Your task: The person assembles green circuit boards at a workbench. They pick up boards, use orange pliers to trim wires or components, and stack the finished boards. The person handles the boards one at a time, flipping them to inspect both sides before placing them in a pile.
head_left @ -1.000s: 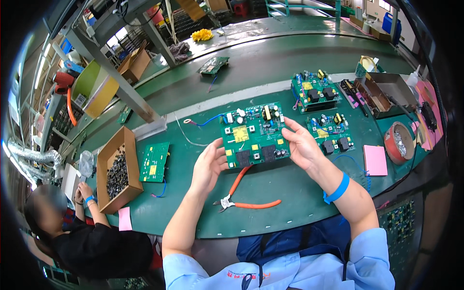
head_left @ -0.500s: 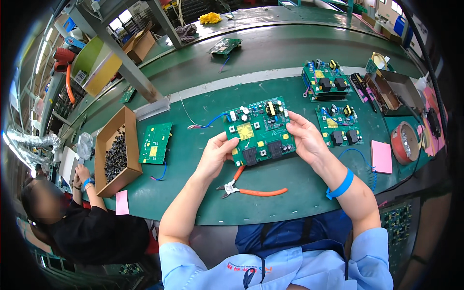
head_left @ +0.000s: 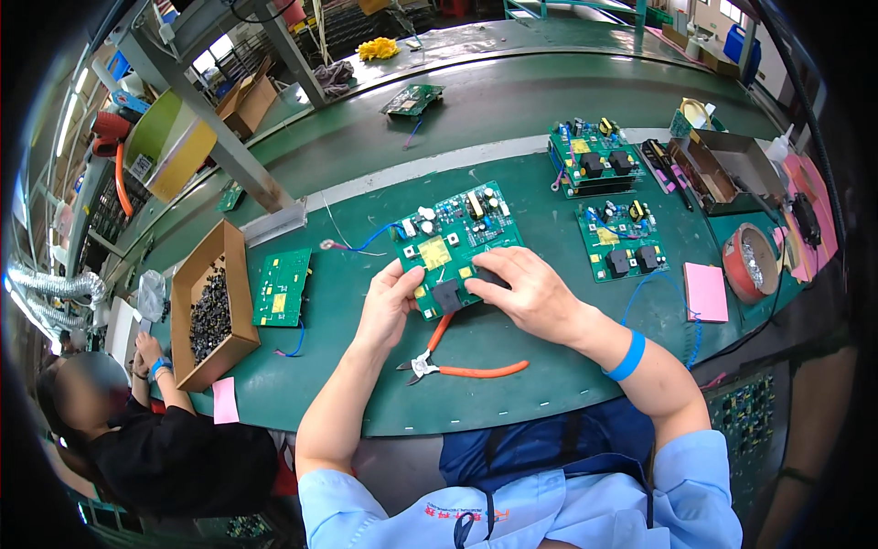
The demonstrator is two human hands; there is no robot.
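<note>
A worker's left hand (head_left: 388, 300) clamps the near left corner of a green circuit board (head_left: 464, 242) above the bench (head_left: 347, 407), thumb on top, while the right hand (head_left: 535, 295), fingers curled, pinches a black block (head_left: 488, 276) on the board; orange-handled pliers (head_left: 482, 371) lie partly beneath.

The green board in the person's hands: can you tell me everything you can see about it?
The green board looks flat, stiff and roughly rectangular. Its upper face is crowded with little parts: a yellow square patch, white and dark bits, and a black block near the close edge. A blue wire sticks out on the left. It's turned at a slant over the green table. The left hand grips its near-left corner; the right hand covers its near-right part.
</note>
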